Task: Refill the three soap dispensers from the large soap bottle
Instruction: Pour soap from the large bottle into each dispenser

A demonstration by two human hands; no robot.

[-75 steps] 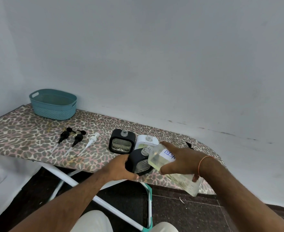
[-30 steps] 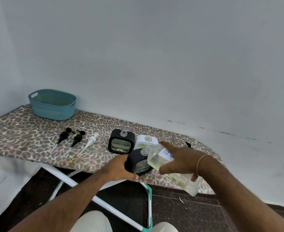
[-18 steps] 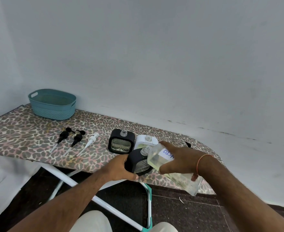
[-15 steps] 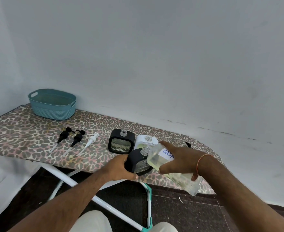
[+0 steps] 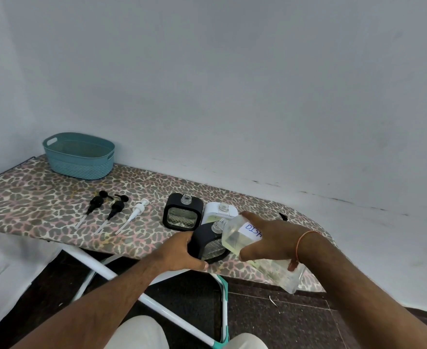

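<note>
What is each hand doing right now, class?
Left hand: grips the near black dispenser, steadying it.
Right hand: holds the large soap bottle, tipped toward that dispenser's neck.

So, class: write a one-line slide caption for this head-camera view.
Right hand tips the large soap bottle into a black dispenser steadied by the left hand.

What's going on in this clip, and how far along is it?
A person is refilling soap dispensers on a leopard-print ironing board. The right hand grips the large soap bottle, tipped with its mouth at the neck of the nearest black dispenser, which the left hand steadies. Another black dispenser and a white dispenser stand open behind it. Three pumps lie to the left, near a teal basket.
</note>
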